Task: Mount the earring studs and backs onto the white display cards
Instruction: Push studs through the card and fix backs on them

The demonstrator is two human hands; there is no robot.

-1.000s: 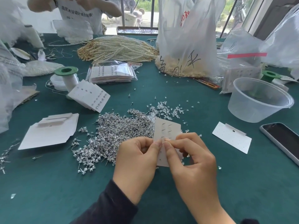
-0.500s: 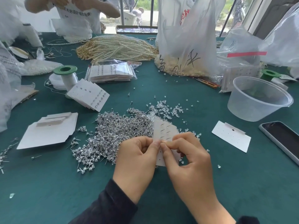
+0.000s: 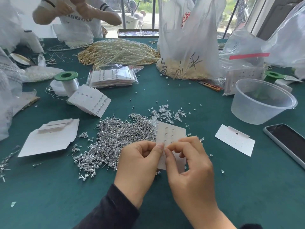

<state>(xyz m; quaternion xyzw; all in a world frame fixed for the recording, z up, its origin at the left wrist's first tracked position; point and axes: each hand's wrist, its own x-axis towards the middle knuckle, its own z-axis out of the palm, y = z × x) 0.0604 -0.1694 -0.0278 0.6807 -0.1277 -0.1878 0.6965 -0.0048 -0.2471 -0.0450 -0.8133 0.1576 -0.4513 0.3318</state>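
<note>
Mid-card, I judge: upper rows carry posts. I hold display card (image 3: pixel 171 134) above worktop (image 3: pixel 49 195), beside stud pile (image 3: pixel 115 139). Left hand (image 3: pixel 140 164) grip clamped on card edge; right hand (image 3: pixel 189 169) grip pinched onto card beside it. Next: fine alignment on lower holes.

My L hand (image 3: pixel 138 164) & R hand (image 3: pixel 189 169) close together, fingers curled, thumb+index tips pinching card (image 3: pixel 171 133).
</note>
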